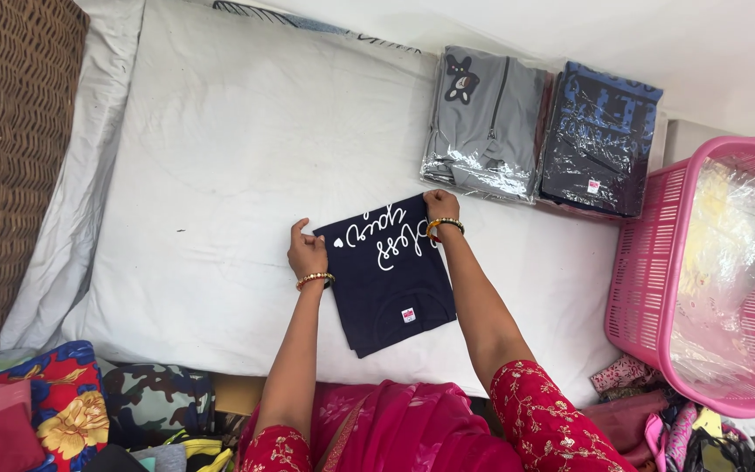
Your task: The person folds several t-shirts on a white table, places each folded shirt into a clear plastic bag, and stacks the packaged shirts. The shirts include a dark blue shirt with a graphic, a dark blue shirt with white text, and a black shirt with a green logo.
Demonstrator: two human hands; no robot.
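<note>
Flanking folded navy shirt [388, 278]: left hand [306, 253], right hand [439, 206]; small red label [408, 315].

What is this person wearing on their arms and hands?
Short red sleeves with fine pale floral embroidery cover both upper arms; the forearms are bare. The left hand has a beaded orange-gold bangle at its wrist, the right hand a gold-and-red bangle. No gloves.

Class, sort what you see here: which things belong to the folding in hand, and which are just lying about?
In hand:
left hand
right hand
folded navy shirt
white sheet

Lying about:
grey packed garment
dark blue packed garment
pink basket
wicker chair
</note>
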